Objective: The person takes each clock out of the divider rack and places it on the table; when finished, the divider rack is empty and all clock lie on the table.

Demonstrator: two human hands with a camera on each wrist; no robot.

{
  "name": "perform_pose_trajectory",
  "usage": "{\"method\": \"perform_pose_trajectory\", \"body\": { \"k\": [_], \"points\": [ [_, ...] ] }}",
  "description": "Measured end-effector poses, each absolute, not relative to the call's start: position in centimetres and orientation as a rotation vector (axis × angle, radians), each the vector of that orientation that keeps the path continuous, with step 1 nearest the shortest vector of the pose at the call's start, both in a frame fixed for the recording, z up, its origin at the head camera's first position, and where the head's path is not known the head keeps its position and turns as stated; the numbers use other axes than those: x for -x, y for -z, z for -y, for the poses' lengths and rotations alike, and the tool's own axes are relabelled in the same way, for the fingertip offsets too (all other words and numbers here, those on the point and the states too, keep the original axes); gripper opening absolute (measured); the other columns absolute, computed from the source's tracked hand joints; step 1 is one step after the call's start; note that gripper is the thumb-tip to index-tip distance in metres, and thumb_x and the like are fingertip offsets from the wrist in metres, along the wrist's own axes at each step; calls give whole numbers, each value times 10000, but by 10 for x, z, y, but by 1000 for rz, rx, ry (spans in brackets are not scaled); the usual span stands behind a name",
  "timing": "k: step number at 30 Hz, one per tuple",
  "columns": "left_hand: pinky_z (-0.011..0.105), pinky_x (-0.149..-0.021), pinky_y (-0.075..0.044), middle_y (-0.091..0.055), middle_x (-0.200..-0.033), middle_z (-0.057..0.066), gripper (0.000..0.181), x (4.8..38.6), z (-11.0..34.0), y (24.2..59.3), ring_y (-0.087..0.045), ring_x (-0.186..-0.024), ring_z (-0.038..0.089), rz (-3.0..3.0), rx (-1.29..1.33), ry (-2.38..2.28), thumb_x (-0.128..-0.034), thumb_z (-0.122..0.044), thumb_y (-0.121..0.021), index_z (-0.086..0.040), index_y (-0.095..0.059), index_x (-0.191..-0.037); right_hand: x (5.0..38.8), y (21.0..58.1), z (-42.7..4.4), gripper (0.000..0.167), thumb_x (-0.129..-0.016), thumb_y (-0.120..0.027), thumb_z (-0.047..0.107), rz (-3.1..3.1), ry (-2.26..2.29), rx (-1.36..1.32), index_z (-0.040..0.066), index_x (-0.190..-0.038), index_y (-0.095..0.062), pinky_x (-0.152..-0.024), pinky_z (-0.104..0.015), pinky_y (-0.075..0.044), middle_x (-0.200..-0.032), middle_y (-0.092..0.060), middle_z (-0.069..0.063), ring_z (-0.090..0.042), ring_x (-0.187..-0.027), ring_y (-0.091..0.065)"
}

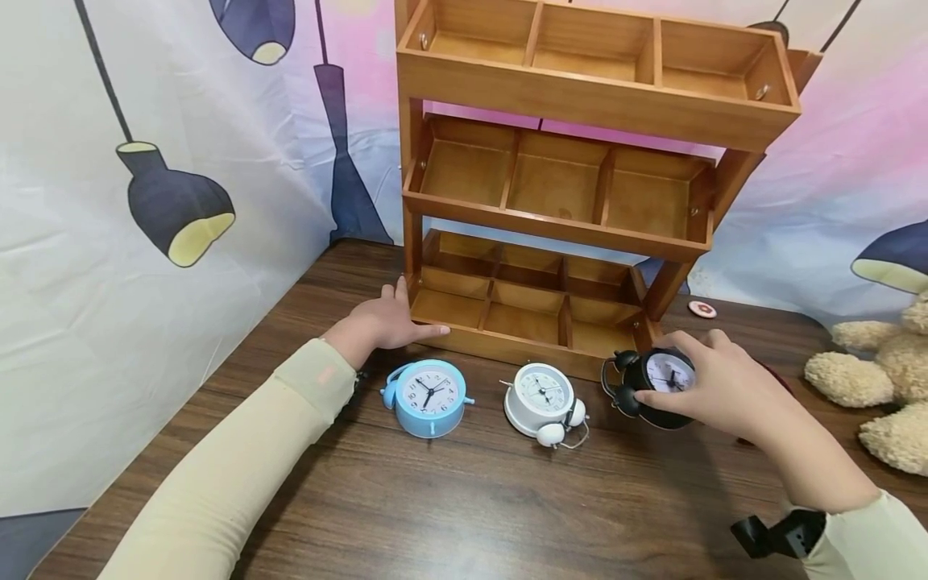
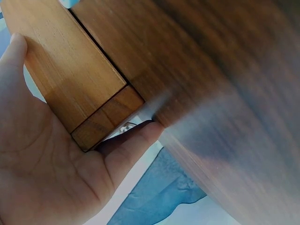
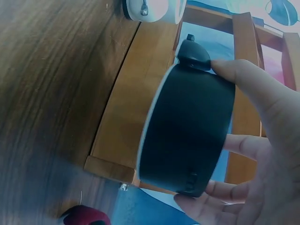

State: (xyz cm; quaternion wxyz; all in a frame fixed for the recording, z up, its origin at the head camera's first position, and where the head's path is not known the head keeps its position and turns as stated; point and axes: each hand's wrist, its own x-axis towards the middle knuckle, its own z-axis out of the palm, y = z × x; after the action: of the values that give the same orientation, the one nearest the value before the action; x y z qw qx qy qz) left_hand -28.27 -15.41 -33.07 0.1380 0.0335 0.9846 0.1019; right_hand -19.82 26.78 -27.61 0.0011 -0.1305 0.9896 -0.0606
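My right hand (image 1: 728,391) grips a black twin-bell alarm clock (image 3: 187,126) by its round rim, with the thumb beside a bell. The clock's white dial faces up in the head view, near the rack's right front corner. My left hand (image 1: 377,322) rests against the left front corner of a wooden three-tier rack (image 1: 500,342), thumb along the front and fingers straight along the side. A light blue alarm clock (image 1: 432,395) and a white twin-bell alarm clock (image 1: 542,391) lie face up in front of the rack.
The rack's tiers are divided into compartments, with the top tier (image 1: 594,97) overhanging forward. At the right sits a plush toy (image 1: 848,379). A small round red-and-white piece (image 1: 702,309) lies behind my right hand. A dark red object (image 3: 86,215) is partly visible on the table (image 1: 435,515).
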Motion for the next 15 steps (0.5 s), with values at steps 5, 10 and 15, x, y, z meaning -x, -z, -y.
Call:
{"method": "perform_pose_trajectory", "body": {
  "k": [5,10,15],
  "points": [
    [548,-1055,-389,-23,-1593,343,1242,282,153,329,-334,-1384,490,-2847,-97,-303,-853,-820,-424,72,104,-1537,190,281,-275,1017,-668,-688,812,-3083,172,440,70,-1346,-532,-568,-420,-454,-1096,-480,-327,-328,-823,-565],
    [547,-1052,-392,-24,-1591,346,1236,281,153,328,-337,-1381,492,-2845,-98,-296,-859,-815,-420,76,109,-1534,187,288,-284,983,-653,-701,810,-3056,159,451,93,-1311,-562,-627,-467,-478,-1103,-491,-327,-356,-869,-587],
    [550,-1056,-387,-15,-1589,350,1236,281,153,328,-340,-1378,497,-2842,-101,-292,-860,-816,-415,79,112,-1531,186,295,-293,999,-658,-718,787,-3023,149,418,79,-1340,-545,-692,-577,-481,-1177,-469,-384,-495,-998,-571]
  ]
}}
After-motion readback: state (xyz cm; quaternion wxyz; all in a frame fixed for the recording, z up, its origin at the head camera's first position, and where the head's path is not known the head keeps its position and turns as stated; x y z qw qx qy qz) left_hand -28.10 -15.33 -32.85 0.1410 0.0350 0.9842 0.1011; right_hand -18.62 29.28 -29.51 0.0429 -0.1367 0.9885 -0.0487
